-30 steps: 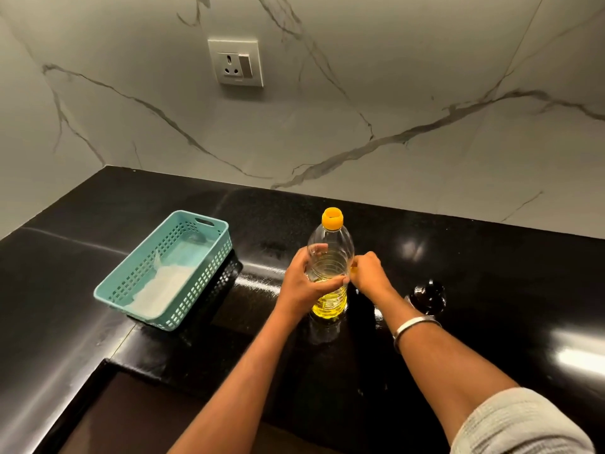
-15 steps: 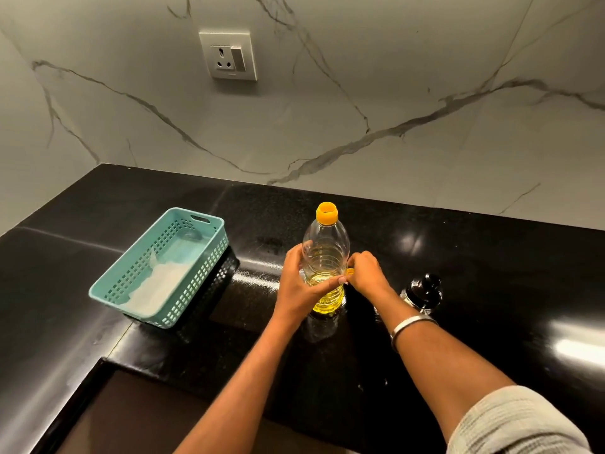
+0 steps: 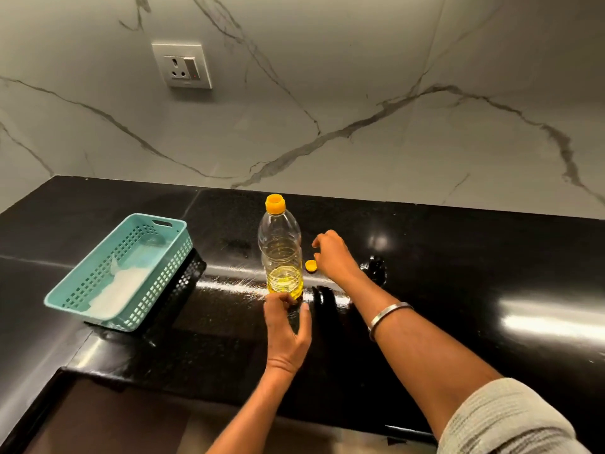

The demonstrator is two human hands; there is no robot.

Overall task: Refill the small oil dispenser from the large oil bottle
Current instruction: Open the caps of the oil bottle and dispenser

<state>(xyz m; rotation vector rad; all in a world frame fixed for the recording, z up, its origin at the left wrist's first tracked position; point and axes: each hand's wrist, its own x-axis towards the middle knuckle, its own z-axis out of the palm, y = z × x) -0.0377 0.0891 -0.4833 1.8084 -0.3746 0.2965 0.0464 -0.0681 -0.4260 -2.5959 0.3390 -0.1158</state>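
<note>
The large oil bottle [image 3: 280,253] stands upright on the black counter [image 3: 458,290], about a third full of yellow oil, with a yellow top. A small yellow cap [image 3: 311,266] lies on the counter just right of the bottle. My right hand [image 3: 334,257] hovers beside that cap with relaxed fingers and holds nothing. My left hand [image 3: 287,326] sits just in front of the bottle's base, its fingers loosely curved and its fingertips at the base. The small oil dispenser [image 3: 375,270] with its dark lid stands to the right, partly hidden behind my right wrist.
A teal plastic basket [image 3: 157,231] with a white cloth inside sits at the left of the counter. A wall socket [image 3: 181,65] is on the marble backsplash. The counter's front edge drops to a recess at the lower left.
My left hand slid down from the bottle's middle to its base. My right hand moved away from the bottle's side, and the small yellow cap now lies on the counter.
</note>
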